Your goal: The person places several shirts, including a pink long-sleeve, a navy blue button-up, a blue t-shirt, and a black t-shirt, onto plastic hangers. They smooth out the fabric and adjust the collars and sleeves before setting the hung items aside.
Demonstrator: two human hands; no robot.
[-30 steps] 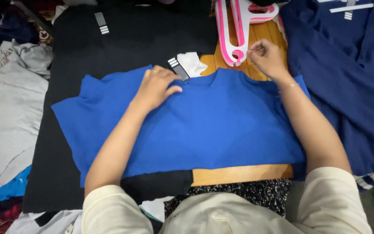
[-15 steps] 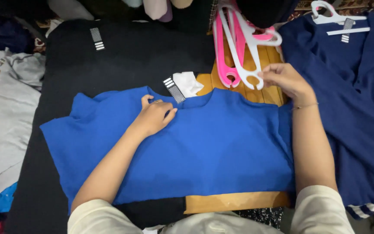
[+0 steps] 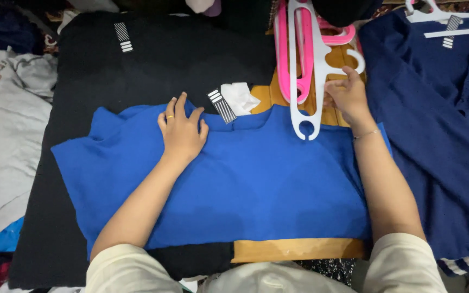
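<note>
Lying flat on the wooden board (image 3: 299, 249), the blue shirt (image 3: 256, 184) is pressed near its collar by the open left hand (image 3: 182, 133). The right hand (image 3: 346, 97) grips a white hanger (image 3: 306, 76) overlapping pink hangers (image 3: 291, 59). A black garment (image 3: 164, 59) lies behind; a navy garment (image 3: 435, 135) lies just beside the shirt.

two hangers: white hanger (image 3: 308, 70), pink hanger (image 3: 299, 59); one blue shirt (image 3: 256, 179); two hands.

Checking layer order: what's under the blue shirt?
Under the blue shirt: a wooden board shows at its lower edge and near the collar, black fabric to the side. The left hand presses on top. How far either runs underneath is covered.
</note>
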